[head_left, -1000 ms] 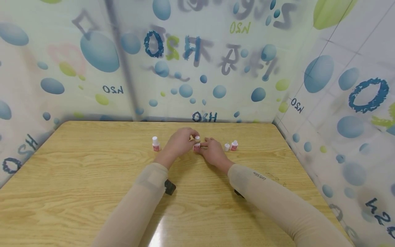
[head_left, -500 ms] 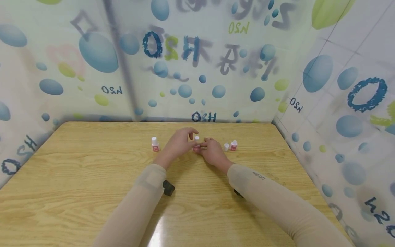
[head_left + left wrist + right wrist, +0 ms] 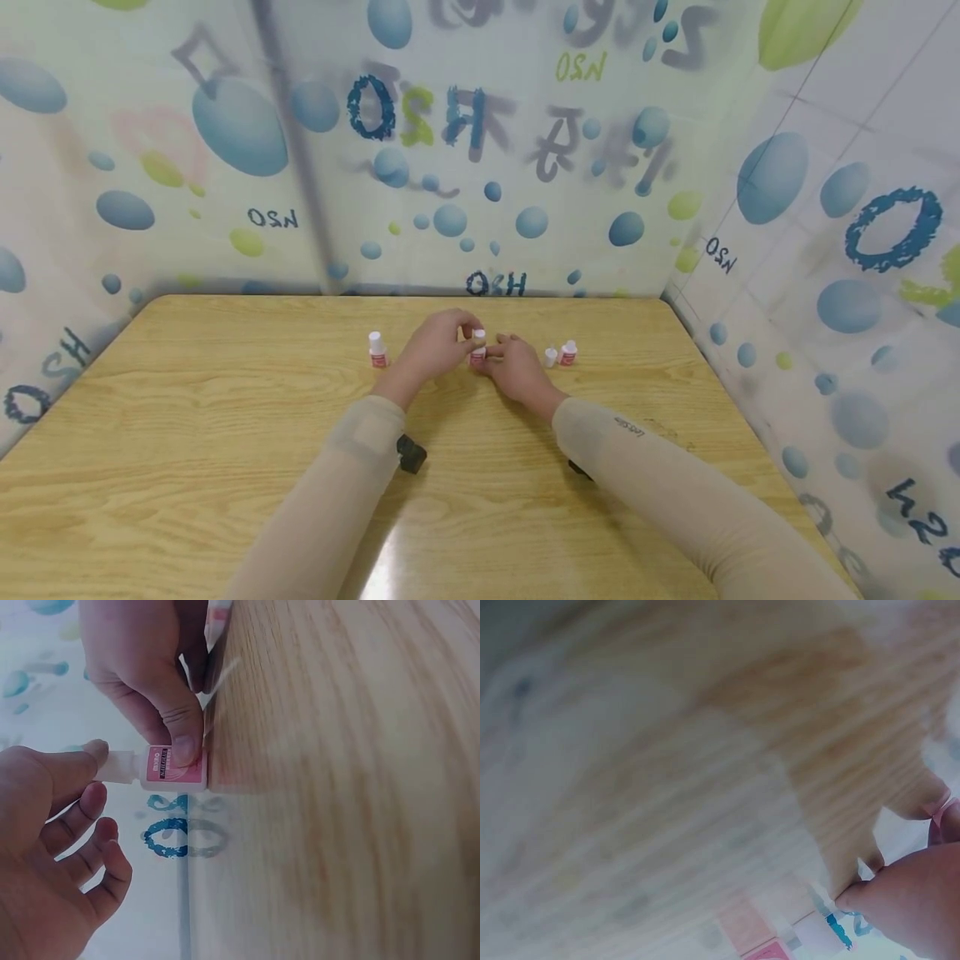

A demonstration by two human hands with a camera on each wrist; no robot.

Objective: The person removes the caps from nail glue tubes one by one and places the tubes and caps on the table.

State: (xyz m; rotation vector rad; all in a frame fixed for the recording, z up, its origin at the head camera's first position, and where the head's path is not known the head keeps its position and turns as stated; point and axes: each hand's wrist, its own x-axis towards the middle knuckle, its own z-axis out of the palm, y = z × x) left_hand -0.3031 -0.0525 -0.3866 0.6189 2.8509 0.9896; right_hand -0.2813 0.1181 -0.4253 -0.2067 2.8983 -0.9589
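A small glue bottle (image 3: 176, 774) with a pink label and a white cap (image 3: 116, 766) stands upright on the table in the head view. My left hand (image 3: 438, 346) pinches that cap between thumb and finger, its other fingers loosely curled below in the left wrist view. On the bottle's right side, my right hand (image 3: 519, 369) grips the labelled body, thumb across the label. The right wrist view shows only part of the right hand (image 3: 911, 896); blur and the frame edge hide most of its hold.
A capped bottle (image 3: 377, 350) of the same sort stands to the left. On the right, an uncapped bottle (image 3: 569, 353) stands beside a loose white cap (image 3: 551, 357). The wooden table (image 3: 225, 467) ends at a patterned back wall (image 3: 480, 167).
My left thumb and finger came apart around the cap half a second ago and now close on it again. The right hand has kept its hold; the other bottles have not moved.
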